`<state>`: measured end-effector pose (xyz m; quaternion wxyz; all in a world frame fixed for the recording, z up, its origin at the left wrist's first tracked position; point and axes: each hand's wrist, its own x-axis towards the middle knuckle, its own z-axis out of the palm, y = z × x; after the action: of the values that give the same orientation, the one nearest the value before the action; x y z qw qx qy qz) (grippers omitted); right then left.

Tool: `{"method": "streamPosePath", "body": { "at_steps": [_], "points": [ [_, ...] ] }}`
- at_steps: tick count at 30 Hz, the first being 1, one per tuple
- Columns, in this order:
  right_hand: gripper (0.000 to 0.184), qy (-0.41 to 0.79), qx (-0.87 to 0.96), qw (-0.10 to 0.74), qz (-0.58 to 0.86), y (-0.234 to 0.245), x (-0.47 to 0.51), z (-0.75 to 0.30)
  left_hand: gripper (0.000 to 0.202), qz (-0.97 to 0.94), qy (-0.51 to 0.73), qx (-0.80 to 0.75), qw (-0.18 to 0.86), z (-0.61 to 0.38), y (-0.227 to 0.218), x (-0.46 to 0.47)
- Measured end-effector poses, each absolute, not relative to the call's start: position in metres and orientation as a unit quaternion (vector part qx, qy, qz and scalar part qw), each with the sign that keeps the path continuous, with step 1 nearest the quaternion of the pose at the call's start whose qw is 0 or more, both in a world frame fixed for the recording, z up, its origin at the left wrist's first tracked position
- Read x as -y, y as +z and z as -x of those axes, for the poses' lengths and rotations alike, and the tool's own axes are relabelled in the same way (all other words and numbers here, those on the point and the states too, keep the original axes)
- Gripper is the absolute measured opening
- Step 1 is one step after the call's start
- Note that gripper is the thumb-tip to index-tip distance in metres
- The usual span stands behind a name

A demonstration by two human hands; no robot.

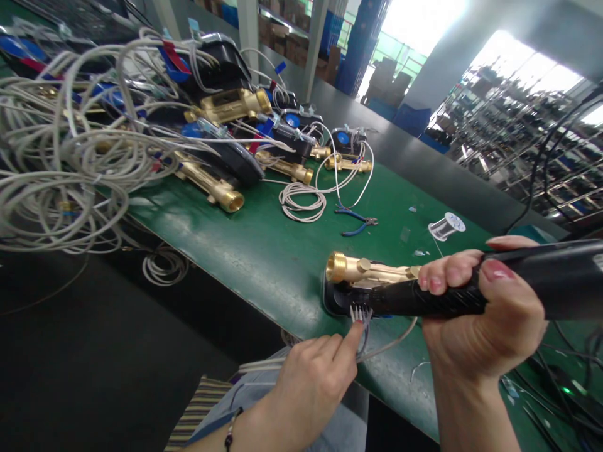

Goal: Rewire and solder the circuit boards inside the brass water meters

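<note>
My right hand (490, 295) is wrapped round a black barrel-shaped power tool (560, 276) with a ribbed grip. Its narrow nose points left, over the black housing of a brass-bodied meter, and hides part of it. The brass pipe body (372, 271) lies along the housing (333, 300), its threaded end to the left. Thin grey wires (360, 312) fan out at the housing's near edge. My left hand (325, 370) has its fingers curled in, with the index fingertip pressed on these wires. A grey cable (264, 365) passes under that hand.
Blue-handled cutters (355, 223) and a solder wire spool (446, 226) lie on the green bench (226, 251) beyond the housing. More brass meters (211, 185) and tangled grey cables (61, 163) crowd the left. Dark cords (565, 383) lie at the right; the bench's near edge runs diagonally.
</note>
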<state>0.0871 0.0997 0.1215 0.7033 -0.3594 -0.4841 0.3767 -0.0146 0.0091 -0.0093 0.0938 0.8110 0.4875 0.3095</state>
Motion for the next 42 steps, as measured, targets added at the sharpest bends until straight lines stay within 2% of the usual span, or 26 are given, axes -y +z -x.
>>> {"method": "streamPosePath", "body": {
  "at_steps": [16,23,29,33,42],
  "points": [
    [0.017,0.364,0.533,0.675,0.356,0.124,-0.097,-0.069,0.033,-0.796,0.348,-0.487,0.089,0.015,-0.002,-0.012],
    [0.016,0.361,0.539,0.682,0.338,0.124,-0.1,-0.076,0.019,-0.677,0.461,-0.532,0.216,0.028,0.017,-0.036],
    [0.018,0.369,0.522,0.693,0.335,0.124,-0.099,-0.08,0.017,-0.706,0.366,-0.557,0.239,0.024,0.024,-0.055],
    [0.019,0.37,0.52,0.694,0.334,0.123,-0.098,-0.082,0.014,-0.736,0.286,-0.58,0.202,0.017,0.029,-0.059],
    [0.02,0.325,0.54,0.699,0.337,0.123,-0.096,-0.091,0.013,-0.74,0.287,-0.594,0.128,0.01,0.02,-0.057]
  ]
}}
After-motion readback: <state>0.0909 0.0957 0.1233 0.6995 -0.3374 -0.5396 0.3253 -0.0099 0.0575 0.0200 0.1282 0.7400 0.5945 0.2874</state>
